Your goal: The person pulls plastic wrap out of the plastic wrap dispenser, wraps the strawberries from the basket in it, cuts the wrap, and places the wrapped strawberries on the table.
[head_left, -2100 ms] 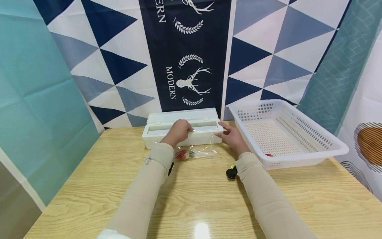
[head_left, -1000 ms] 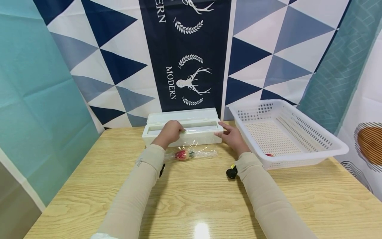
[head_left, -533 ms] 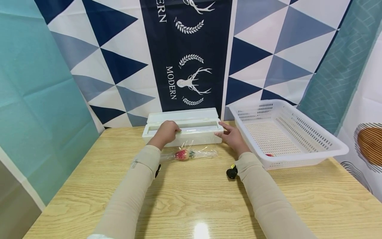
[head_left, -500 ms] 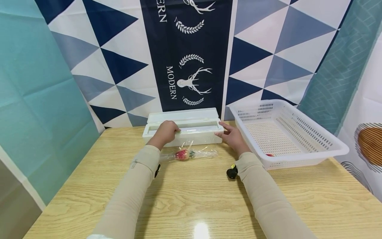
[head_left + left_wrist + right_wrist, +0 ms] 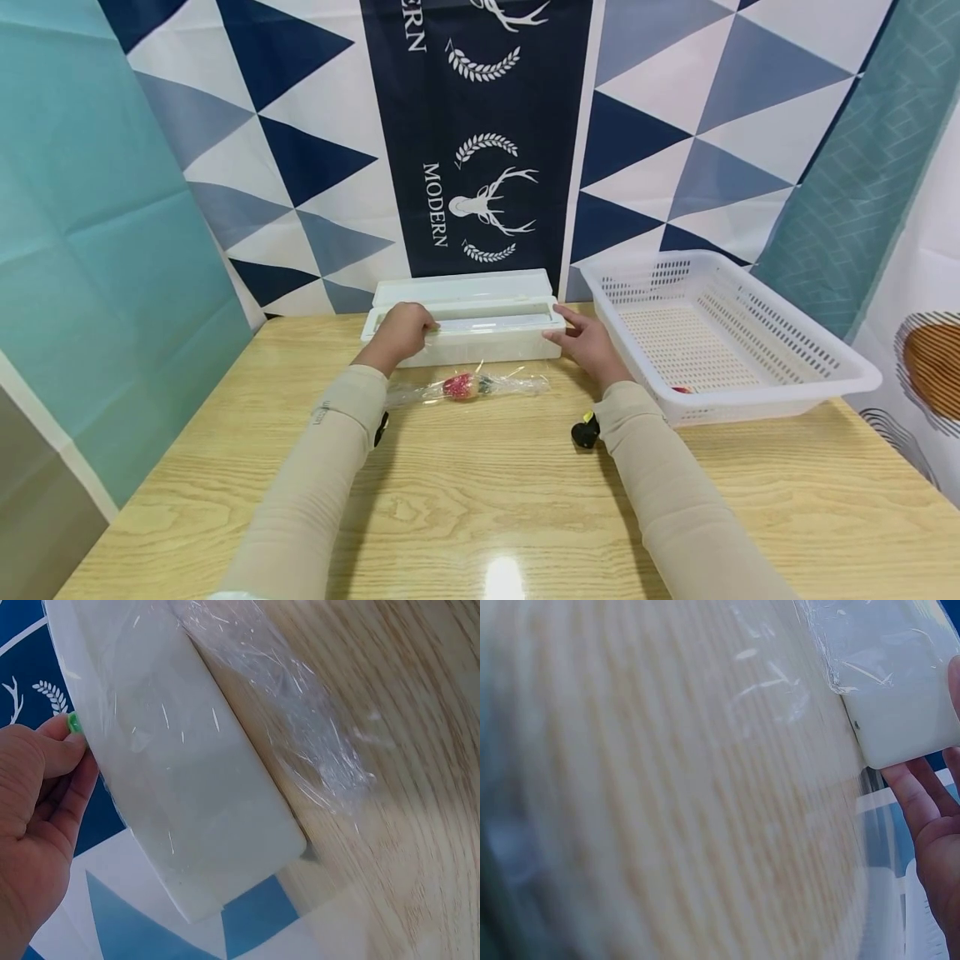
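The white box (image 5: 480, 347) lies along the table's (image 5: 465, 508) far edge, long axis parallel to it. Your left grip (image 5: 402, 332) pinches a small green piece (image 5: 73, 723) nearer its left end; your right grip (image 5: 589, 346) clasps its right end. The wrapped flower (image 5: 459, 386) lies parallel, nearer you.

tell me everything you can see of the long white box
The white box is long, narrow, smooth and plastic-looking, with a hollow along its top. Its lid stands open at the back. It lies lengthwise across the far part of the table. Clear film drapes over its front. The right hand holds its right end; the left hand pinches a small green piece at its edge.
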The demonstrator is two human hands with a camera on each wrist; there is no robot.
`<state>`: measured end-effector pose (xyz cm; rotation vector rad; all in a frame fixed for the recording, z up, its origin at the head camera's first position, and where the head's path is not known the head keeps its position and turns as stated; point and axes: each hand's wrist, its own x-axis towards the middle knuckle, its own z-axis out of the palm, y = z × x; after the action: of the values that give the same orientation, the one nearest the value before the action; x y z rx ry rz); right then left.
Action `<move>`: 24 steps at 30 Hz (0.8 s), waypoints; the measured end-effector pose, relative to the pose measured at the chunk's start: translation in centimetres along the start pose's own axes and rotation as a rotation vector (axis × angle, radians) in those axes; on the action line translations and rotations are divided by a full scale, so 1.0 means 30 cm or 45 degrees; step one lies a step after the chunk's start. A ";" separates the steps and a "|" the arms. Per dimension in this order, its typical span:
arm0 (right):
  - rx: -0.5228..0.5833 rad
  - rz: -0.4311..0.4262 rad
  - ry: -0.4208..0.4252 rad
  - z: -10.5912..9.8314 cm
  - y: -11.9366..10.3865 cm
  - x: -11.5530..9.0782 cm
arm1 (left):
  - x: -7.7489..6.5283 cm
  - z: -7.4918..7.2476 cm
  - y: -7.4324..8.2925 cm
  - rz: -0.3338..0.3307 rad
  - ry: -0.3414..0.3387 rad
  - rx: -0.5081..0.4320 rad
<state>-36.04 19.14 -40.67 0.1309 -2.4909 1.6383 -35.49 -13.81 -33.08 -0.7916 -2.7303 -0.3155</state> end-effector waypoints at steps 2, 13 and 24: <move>-0.003 -0.012 -0.001 -0.001 0.003 0.000 | -0.003 -0.001 -0.006 0.003 0.007 -0.008; 0.023 -0.002 -0.012 0.001 0.012 0.004 | -0.028 -0.003 -0.056 0.005 0.012 0.032; 0.021 0.030 -0.001 -0.004 0.006 -0.002 | -0.051 -0.012 -0.082 0.031 0.072 0.022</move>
<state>-35.99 19.33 -40.80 0.1046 -2.4895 1.6686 -35.53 -16.67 -33.56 -0.7984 -2.6649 -0.3043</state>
